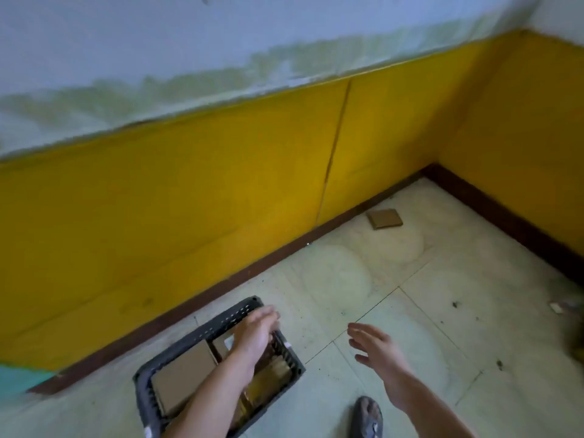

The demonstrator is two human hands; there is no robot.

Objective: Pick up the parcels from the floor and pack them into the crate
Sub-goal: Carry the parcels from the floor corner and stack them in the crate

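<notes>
A dark grey slotted crate [143, 390] stands on the floor near the wall. Brown cardboard parcels [181, 374] lie inside it. My left hand [257, 331] hovers over the crate's far end with fingers stretched out, holding nothing. My right hand [377, 349] is in the air to the right of the crate, fingers spread and empty. One flat brown parcel [384, 218] lies on the floor farther off, close to the skirting near the corner.
A yellow-panelled wall [189, 200] with dark brown skirting runs behind the crate and meets a second wall at the right corner. A grey shoe [368, 417] stands by the bottom edge. Small debris [556, 308] lies on the pale tiled floor at the right.
</notes>
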